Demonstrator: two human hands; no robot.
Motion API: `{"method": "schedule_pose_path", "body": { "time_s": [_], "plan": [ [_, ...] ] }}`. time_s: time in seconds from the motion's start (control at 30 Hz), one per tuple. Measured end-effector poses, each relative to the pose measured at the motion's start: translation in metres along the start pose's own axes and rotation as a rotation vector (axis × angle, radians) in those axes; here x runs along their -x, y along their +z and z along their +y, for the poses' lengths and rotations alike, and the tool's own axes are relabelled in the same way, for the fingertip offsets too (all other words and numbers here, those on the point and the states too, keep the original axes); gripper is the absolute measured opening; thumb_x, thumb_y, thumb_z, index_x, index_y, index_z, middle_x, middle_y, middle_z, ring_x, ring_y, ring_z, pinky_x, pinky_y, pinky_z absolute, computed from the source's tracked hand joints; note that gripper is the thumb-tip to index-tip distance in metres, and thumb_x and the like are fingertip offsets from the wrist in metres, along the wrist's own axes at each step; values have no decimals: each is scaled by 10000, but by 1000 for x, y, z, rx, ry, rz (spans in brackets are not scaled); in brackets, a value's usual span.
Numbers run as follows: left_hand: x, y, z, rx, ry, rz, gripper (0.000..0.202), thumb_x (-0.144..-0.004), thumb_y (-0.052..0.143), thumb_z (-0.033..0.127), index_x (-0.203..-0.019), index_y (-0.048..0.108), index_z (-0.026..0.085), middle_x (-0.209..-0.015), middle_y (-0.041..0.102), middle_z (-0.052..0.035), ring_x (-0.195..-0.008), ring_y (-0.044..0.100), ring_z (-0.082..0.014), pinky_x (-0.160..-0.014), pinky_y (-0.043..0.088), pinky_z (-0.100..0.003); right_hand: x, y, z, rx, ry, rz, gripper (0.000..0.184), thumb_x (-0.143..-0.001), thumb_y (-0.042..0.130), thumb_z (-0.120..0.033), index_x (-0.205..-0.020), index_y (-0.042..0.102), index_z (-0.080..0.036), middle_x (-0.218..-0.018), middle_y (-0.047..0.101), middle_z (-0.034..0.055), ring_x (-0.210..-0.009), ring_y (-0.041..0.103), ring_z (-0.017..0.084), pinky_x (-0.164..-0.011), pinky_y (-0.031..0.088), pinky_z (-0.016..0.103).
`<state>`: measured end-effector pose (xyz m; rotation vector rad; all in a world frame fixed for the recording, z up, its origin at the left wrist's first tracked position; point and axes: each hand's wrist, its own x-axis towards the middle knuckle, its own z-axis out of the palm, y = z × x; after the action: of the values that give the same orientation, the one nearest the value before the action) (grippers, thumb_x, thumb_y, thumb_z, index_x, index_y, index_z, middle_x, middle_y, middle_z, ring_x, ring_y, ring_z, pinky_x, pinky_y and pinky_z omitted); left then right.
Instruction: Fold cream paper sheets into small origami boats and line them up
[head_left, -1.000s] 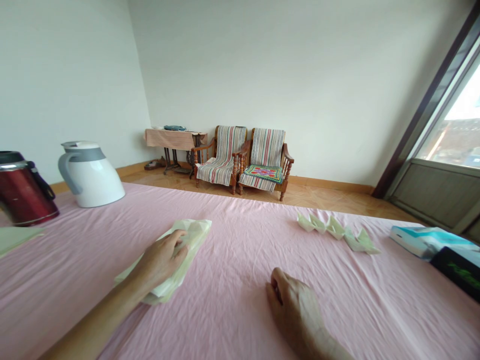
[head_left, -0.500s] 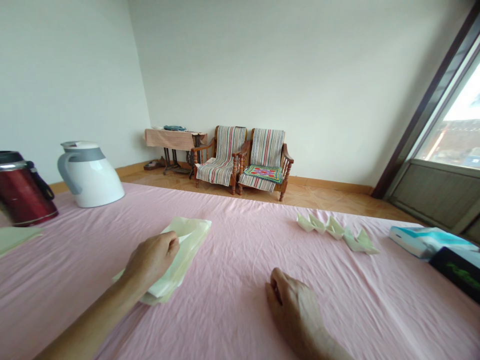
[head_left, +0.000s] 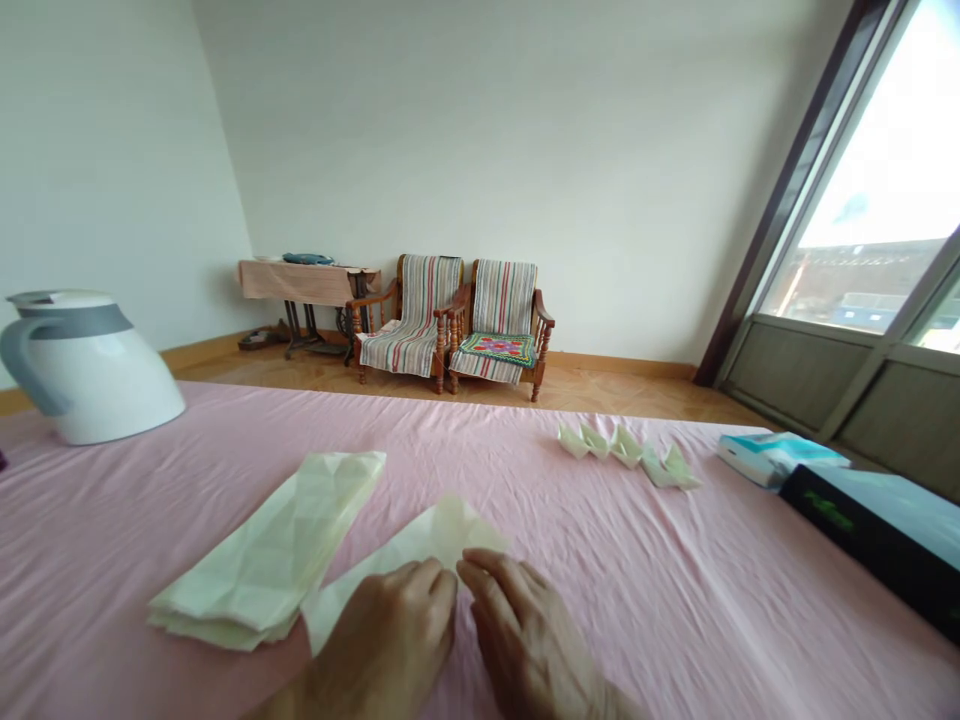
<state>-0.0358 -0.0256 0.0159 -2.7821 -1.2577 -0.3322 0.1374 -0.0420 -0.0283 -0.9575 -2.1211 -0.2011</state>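
A thin pale green sheet of paper lies at a slant on the pink cloth, its lower part hidden under my hands. My left hand is closed on the near side of this sheet, fingers curled. Right beside it, my right hand has its fingers together with their tips at the sheet's right side; the thumb is hidden. Left of the hands is a stack of the same pale paper, creased on top. Farther right stand several small folded paper shapes in a row.
A white and grey jug stands at the left edge of the pink cloth. On the right are a blue and white tissue pack and a black box. Two wooden armchairs stand beyond the table.
My left hand has come off the stack and moved right with a sheet of paper. My right hand has moved left to meet it. The view has turned right.
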Motion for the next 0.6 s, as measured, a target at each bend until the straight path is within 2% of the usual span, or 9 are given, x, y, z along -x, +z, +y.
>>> {"method": "schedule_pose_path", "body": {
  "time_s": [0.07, 0.13, 0.2, 0.3, 0.4, 0.47, 0.6],
  "plan": [
    [-6, 4, 9, 111, 77, 68, 206, -790, 513, 5, -776, 612, 186, -758, 657, -19, -651, 640, -178, -581, 449, -255, 0, 0, 2, -119, 92, -13, 264, -860, 433, -55, -1018, 597, -188, -940, 657, 86, -807, 613, 206, -707, 503, 317],
    [-12, 4, 10, 224, 112, 117, 152, -870, 536, 115, -743, 585, 182, -709, 637, -21, -604, 622, -167, -559, 454, -248, 1, 0, 8, -219, 218, 7, 194, -841, 455, -71, -833, 591, -210, -823, 632, 49, -736, 585, 184, -665, 473, 286],
    [-18, 1, 3, 342, 110, 185, 226, -943, 480, 202, -733, 563, 187, -682, 616, -17, -608, 615, -163, -566, 467, -248, 4, 0, 16, -272, 327, 47, 196, -813, 440, -61, -780, 564, -208, -789, 614, 37, -714, 571, 166, -640, 454, 259],
    [-21, -3, -18, 462, 138, 266, 188, -941, 409, 137, -948, 588, 194, -910, 652, -54, -878, 640, -191, -798, 514, -306, 10, 0, 32, -353, 475, 118, 163, -767, 430, -75, -786, 523, -207, -768, 602, 24, -692, 575, 156, -626, 465, 246],
    [-19, 1, -43, 473, 90, 262, 474, -754, 361, -51, -1090, 568, 211, -1075, 630, -56, -1060, 585, -189, -950, 475, -354, 15, -2, 43, -469, 610, 175, 83, -752, 445, -134, -753, 440, -217, -805, 611, 48, -707, 603, 174, -587, 496, 252],
    [-16, 5, -53, 461, 71, 200, 609, -646, 373, -83, -1133, 551, 235, -1131, 609, -37, -1121, 549, -191, -1006, 443, -385, 17, -6, 45, -556, 672, 174, 69, -758, 434, -162, -750, 403, -222, -864, 621, 73, -685, 625, 174, -523, 501, 242],
    [-12, 8, -54, 460, 172, 82, 666, -705, 486, -46, -1289, 457, 273, -1270, 539, -53, -1194, 500, -212, -1024, 442, -410, 19, -16, 47, -674, 738, 141, 73, -762, 457, -199, -772, 389, -225, -931, 633, 81, -597, 631, 153, -443, 485, 227]
  ]
}}
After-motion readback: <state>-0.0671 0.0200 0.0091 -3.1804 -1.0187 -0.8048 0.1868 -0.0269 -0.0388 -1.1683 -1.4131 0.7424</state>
